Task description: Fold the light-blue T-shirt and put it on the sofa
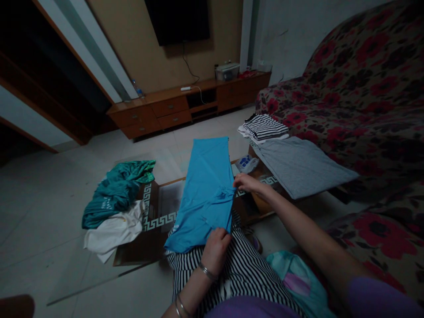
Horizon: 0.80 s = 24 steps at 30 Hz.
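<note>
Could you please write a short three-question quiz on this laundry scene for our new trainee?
1. True or false: both hands grip the blue garment.
2. Which pile lies at the table's left end? A) a teal garment on a white one B) a folded striped shirt C) a grey shirt
3. Fill in: the folded striped shirt sits just beyond the ___ shirt, beside the floral sofa.

Key
1. True: the left hand pinches the near right corner, the right hand holds the right edge further up.
2. A.
3. Grey.
</note>
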Tool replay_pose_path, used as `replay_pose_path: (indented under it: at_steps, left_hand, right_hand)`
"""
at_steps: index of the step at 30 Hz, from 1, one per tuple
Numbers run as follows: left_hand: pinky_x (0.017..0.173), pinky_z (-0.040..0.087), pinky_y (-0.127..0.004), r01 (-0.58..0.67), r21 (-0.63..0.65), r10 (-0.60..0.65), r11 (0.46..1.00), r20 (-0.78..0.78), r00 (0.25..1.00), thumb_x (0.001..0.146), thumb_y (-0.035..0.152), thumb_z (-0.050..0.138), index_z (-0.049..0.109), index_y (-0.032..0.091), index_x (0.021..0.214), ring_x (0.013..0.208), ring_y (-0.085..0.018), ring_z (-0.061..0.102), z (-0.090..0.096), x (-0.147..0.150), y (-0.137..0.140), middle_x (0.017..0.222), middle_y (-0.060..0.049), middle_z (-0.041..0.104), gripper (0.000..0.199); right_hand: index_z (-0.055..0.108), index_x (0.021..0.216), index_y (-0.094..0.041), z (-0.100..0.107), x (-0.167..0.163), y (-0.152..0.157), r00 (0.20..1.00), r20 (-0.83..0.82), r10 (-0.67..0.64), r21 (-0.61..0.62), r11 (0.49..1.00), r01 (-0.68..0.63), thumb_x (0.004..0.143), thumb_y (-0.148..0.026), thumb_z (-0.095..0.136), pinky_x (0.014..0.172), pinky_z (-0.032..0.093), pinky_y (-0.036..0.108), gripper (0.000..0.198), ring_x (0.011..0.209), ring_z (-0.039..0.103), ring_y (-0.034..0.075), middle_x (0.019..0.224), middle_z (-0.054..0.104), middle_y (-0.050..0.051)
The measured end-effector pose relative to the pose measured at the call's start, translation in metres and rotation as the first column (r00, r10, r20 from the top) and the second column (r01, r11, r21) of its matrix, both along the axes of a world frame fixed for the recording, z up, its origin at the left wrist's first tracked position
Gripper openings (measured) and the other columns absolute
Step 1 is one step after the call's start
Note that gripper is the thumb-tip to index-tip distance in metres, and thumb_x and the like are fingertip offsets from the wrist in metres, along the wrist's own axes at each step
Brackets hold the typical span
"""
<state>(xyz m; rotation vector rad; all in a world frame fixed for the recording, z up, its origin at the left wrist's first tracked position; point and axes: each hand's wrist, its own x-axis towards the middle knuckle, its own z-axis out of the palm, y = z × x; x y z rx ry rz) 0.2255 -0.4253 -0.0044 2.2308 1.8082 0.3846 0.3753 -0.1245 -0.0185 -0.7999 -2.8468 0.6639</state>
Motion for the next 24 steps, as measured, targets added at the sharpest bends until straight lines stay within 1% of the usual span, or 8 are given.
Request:
replay_pose_path:
  at_steps: [4,7,11,14,16,18,21,24]
  left_hand:
    - [0.078,0.045,-0.029,0.043,0.072,-0.054,0.996,0.159,0.986,0.093,0.018,0.047,0.060,0.018,0.112,0.091,-0.018,0.053,0.008,0.006,0.002,0.100,-0.007,0.060,0.023]
    - [0.080,0.045,-0.030,-0.030,0.136,0.004,0.990,0.185,0.983,0.093,0.014,0.043,0.061,0.018,0.108,0.093,-0.019,0.053,0.015,-0.001,0.011,0.102,-0.008,0.061,0.024]
    - [0.089,0.043,-0.034,-0.294,0.153,0.288,0.944,0.058,0.956,0.089,0.009,0.045,0.061,0.017,0.109,0.103,-0.021,0.052,0.022,-0.026,0.038,0.111,-0.009,0.059,0.027]
    - [0.086,0.043,-0.036,-0.531,0.074,0.536,0.844,-0.131,0.834,0.088,0.020,0.052,0.058,0.014,0.114,0.105,-0.026,0.052,0.027,-0.046,0.057,0.111,-0.013,0.058,0.027]
    - [0.082,0.042,-0.036,-0.586,-0.014,0.569,0.810,-0.225,0.791,0.087,0.029,0.055,0.059,0.013,0.110,0.103,-0.028,0.053,0.028,-0.056,0.065,0.107,-0.013,0.059,0.028]
    - [0.082,0.041,-0.035,-0.577,-0.078,0.546,0.813,-0.242,0.802,0.086,0.031,0.056,0.061,0.014,0.103,0.102,-0.028,0.054,0.026,-0.062,0.068,0.104,-0.013,0.061,0.024]
    - [0.081,0.039,-0.032,-0.561,-0.082,0.549,0.824,-0.135,0.825,0.084,0.024,0.056,0.061,0.014,0.093,0.098,-0.025,0.055,0.020,-0.067,0.069,0.098,-0.010,0.063,0.014]
    - [0.074,0.039,-0.026,-0.593,-0.071,0.597,0.802,0.113,0.794,0.083,0.019,0.053,0.058,0.015,0.088,0.082,-0.018,0.057,0.018,-0.069,0.068,0.086,-0.005,0.062,0.009]
  right_hand:
    - [0.073,0.100,-0.015,0.016,-0.007,-0.009,0.993,0.014,-0.121,0.024,0.992,0.121,0.073,0.000,0.054,0.082,0.042,0.025,0.036,0.091,0.059,0.019,0.098,0.067,0.010]
    - [0.072,0.104,-0.014,0.027,-0.025,-0.021,0.990,-0.101,-0.095,-0.004,0.995,0.095,0.081,-0.008,0.054,0.089,0.041,0.027,0.029,0.099,0.059,0.019,0.106,0.067,0.010]
    - [0.066,0.116,-0.015,0.033,-0.053,-0.034,0.988,-0.152,0.018,-0.100,0.994,-0.034,0.078,-0.015,0.066,0.091,0.042,0.027,0.038,0.103,0.058,0.019,0.112,0.066,0.009]
    - [0.065,0.117,-0.016,0.029,-0.066,-0.035,0.997,-0.079,-0.026,-0.200,0.980,0.010,0.072,-0.012,0.071,0.084,0.044,0.024,0.046,0.098,0.060,0.018,0.111,0.066,0.009]
    - [0.067,0.114,-0.015,0.026,-0.070,-0.033,0.997,-0.031,-0.077,-0.229,0.971,0.068,0.072,-0.017,0.073,0.076,0.043,0.021,0.043,0.091,0.061,0.017,0.106,0.068,0.008]
    - [0.069,0.105,-0.013,0.023,-0.071,-0.031,0.995,-0.004,-0.102,-0.217,0.971,0.099,0.073,-0.023,0.073,0.068,0.040,0.020,0.034,0.083,0.060,0.016,0.097,0.069,0.007]
    - [0.070,0.086,-0.011,0.022,-0.071,-0.030,0.995,0.003,-0.099,-0.196,0.976,0.097,0.078,-0.028,0.068,0.061,0.034,0.020,0.019,0.073,0.056,0.014,0.082,0.067,0.004]
    - [0.067,0.079,-0.010,0.020,-0.070,-0.029,0.991,-0.060,-0.118,-0.191,0.976,0.105,0.086,-0.033,0.059,0.059,0.030,0.020,0.024,0.069,0.053,0.012,0.075,0.063,0.002]
